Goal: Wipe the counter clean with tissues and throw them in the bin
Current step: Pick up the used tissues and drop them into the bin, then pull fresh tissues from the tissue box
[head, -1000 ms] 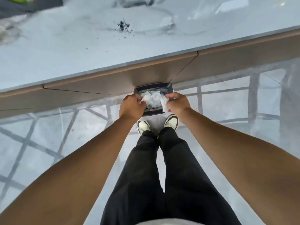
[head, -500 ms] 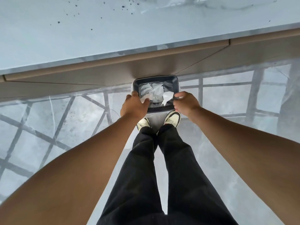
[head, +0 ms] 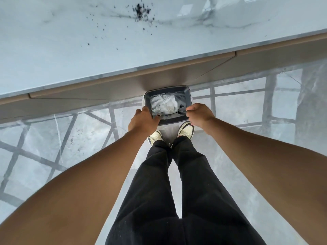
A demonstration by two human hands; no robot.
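Note:
A small bin with a dark rim [head: 188, 96] stands on the floor against the cabinet, just ahead of my shoes. Crumpled white tissues [head: 164, 104] lie inside it. My left hand [head: 143, 119] hovers over the bin's near left corner, thumb apart from the fingers, with nothing in it. Over the right rim, my right hand [head: 200, 114] is curled into a loose fist and holds nothing. Above, the pale marble counter [head: 53, 50] carries a dark pile of crumbs [head: 140, 11] with several specks scattered to its left.
Beige drawer fronts [head: 106, 89] run under the counter's edge. My black trousers [head: 173, 183] and light shoes [head: 185, 130] fill the space below the bin. The glossy tiled floor [head: 53, 138] has dark grout lines and a few specks.
The tissues left both hands and dropped into the bin. My hands drew apart to the bin's sides, and my view tilted up to show the crumb pile again.

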